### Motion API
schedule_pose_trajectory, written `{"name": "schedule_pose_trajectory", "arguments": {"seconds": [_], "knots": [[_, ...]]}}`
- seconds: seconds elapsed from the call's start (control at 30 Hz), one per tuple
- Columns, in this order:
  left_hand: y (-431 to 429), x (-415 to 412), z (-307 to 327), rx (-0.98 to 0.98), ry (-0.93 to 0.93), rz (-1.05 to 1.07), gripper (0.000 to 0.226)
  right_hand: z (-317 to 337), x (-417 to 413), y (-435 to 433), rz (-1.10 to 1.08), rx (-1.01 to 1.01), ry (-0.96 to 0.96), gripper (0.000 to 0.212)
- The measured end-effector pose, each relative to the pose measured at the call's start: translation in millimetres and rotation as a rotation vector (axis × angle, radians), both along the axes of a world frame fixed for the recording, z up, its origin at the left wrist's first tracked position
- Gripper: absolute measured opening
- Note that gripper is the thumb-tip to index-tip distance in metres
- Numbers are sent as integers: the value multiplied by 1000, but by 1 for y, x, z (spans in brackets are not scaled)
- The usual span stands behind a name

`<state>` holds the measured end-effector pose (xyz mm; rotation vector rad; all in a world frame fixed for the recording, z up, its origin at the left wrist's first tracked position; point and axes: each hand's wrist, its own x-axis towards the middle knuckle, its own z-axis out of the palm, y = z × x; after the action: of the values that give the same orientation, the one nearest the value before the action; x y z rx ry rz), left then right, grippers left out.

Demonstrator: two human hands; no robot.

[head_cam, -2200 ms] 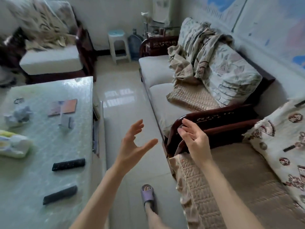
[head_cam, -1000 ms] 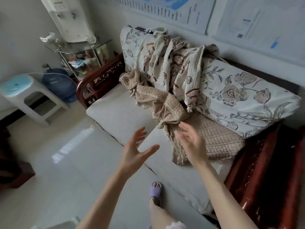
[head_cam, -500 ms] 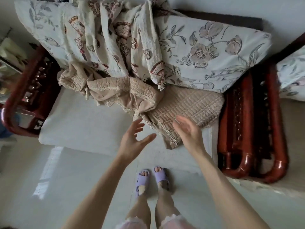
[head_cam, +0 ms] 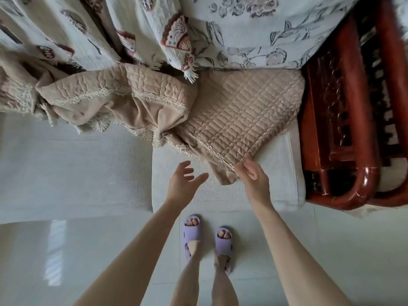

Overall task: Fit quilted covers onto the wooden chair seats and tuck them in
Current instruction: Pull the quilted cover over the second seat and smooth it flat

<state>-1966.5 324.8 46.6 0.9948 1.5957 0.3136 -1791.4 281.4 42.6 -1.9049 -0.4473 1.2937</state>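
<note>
Head view: the beige quilted cover (head_cam: 238, 115) lies bunched and partly folded on the white seat (head_cam: 220, 195), its far side against the floral cushion (head_cam: 254, 29) and its right side beside the red armrest (head_cam: 344, 129). The right hand (head_cam: 254, 175) meets the cover's laced near edge with its fingertips, though I cannot tell whether it pinches the cloth. The left hand (head_cam: 183, 182) hangs released above the seat, fingers spread, holding nothing, with 2 lilac slippers (head_cam: 192, 235) on the floor below.
</note>
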Motion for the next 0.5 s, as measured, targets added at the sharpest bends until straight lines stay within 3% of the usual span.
{"name": "schedule_pose_trajectory", "arguments": {"seconds": [0.13, 0.3, 0.5], "knots": [[3, 19, -52, -86, 5, 32, 67, -56, 2, -5, -58, -63, -28, 65], [0, 43, -116, -147, -7, 112, 72, -115, 7, -1, -145, -121, 32, 64], [-6, 49, -146, -198, -65, 218, 73, -133, 5, 11, -243, -68, 75, 23]]}}
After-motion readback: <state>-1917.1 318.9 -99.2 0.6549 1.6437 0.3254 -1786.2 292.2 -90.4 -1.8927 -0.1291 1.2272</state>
